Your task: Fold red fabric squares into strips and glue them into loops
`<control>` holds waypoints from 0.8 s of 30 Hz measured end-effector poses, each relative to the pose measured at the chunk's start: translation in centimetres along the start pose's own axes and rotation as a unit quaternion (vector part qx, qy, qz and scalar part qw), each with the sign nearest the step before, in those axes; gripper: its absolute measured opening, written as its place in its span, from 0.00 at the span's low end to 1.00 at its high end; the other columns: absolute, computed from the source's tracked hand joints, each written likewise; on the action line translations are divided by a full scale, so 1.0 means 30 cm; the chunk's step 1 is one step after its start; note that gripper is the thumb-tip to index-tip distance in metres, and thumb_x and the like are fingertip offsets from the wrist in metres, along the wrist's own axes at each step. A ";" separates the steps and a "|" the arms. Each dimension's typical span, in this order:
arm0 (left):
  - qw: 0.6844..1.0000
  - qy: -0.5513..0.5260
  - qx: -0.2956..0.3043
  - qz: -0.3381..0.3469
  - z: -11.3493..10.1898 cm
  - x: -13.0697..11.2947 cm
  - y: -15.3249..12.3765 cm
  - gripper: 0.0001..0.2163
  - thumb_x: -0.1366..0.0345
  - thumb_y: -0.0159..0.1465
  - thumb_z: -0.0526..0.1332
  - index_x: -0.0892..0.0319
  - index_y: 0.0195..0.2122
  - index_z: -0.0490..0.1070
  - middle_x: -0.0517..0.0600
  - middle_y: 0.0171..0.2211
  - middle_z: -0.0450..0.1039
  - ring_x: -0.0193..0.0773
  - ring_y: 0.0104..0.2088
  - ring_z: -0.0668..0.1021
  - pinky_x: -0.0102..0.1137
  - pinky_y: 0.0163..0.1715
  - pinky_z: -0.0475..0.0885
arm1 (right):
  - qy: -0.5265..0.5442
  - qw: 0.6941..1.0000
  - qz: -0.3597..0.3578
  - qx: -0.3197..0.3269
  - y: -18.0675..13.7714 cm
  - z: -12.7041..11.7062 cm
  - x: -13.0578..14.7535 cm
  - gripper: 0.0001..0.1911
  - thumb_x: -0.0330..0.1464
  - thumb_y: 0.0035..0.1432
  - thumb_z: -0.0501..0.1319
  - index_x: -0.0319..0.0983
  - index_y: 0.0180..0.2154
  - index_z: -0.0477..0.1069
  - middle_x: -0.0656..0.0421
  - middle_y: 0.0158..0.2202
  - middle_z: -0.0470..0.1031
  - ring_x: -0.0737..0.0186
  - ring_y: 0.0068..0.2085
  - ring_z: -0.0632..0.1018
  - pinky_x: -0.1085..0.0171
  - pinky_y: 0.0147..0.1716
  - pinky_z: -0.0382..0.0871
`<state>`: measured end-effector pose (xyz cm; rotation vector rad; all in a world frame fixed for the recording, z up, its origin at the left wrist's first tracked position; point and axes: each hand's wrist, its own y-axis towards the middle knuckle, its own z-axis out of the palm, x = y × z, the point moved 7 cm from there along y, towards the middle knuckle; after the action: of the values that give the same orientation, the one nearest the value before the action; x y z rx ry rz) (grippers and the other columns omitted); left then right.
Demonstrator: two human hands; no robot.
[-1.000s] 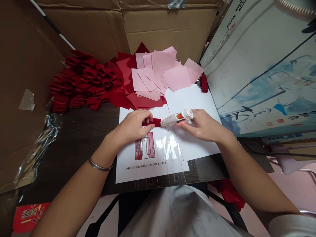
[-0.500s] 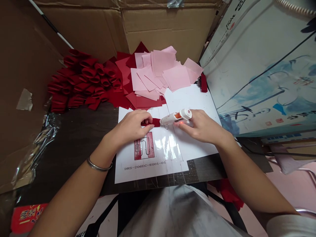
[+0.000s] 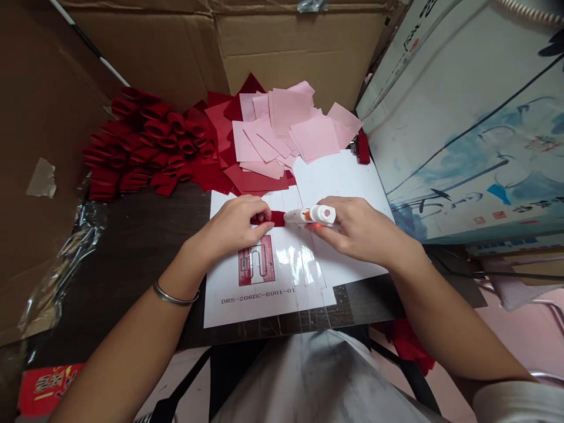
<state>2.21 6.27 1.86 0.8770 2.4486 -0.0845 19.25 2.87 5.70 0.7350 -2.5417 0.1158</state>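
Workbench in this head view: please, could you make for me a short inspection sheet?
Surface: dark tabletop, with white printed sheet under clear plastic.
Job's things: red fabric strip, white hot glue gun.
Clutter: pink squares, red fabric loops.
Hands: left hand pinches the strip; right hand holds the gun, its tip at the strip's end.
Cables: thin black cable at right.
Surroundings: cardboard walls, blue-painted panel.

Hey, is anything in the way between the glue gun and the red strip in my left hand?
No, nothing visible. The white glue gun in your right hand has its tip right at the end of the red fabric strip pinched in your left hand.
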 end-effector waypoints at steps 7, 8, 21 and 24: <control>1.000 0.005 0.000 0.001 0.002 -0.001 -0.001 0.03 0.67 0.60 0.61 0.59 0.30 0.71 0.48 0.30 0.72 0.38 0.33 0.73 0.33 0.33 0.65 | 0.019 1.000 0.007 -0.018 0.008 -0.004 0.004 0.08 0.32 0.62 0.56 0.40 0.30 0.66 0.61 0.30 0.72 0.65 0.29 0.67 0.64 0.30 0.55; 1.000 0.007 -0.001 0.003 0.001 -0.003 -0.001 0.02 0.67 0.60 0.61 0.59 0.31 0.70 0.48 0.30 0.72 0.38 0.34 0.73 0.33 0.33 0.65 | 0.026 0.999 0.006 -0.017 0.010 -0.004 0.003 0.08 0.32 0.62 0.57 0.40 0.29 0.66 0.61 0.29 0.72 0.65 0.28 0.67 0.64 0.30 0.55; 0.995 0.033 -0.070 0.056 -0.058 -0.036 -0.007 0.04 0.66 0.63 0.59 0.61 0.34 0.69 0.50 0.33 0.70 0.37 0.31 0.71 0.33 0.32 0.66 | 0.307 0.941 0.143 -0.004 -0.029 0.008 -0.199 0.16 0.43 0.59 0.62 0.38 0.27 0.72 0.65 0.18 0.62 0.68 0.21 0.66 0.66 0.20 0.58; 0.995 0.028 -0.067 0.064 -0.056 -0.039 -0.007 0.05 0.65 0.63 0.59 0.62 0.37 0.69 0.52 0.36 0.72 0.39 0.35 0.72 0.34 0.35 0.68 | 0.343 0.928 0.146 0.009 -0.033 0.017 -0.226 0.16 0.43 0.59 0.63 0.37 0.28 0.73 0.64 0.17 0.64 0.69 0.20 0.67 0.66 0.19 0.59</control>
<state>2.07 5.83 3.87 0.9852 2.4104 0.1523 24.54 5.19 1.96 0.2413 -1.9489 0.4171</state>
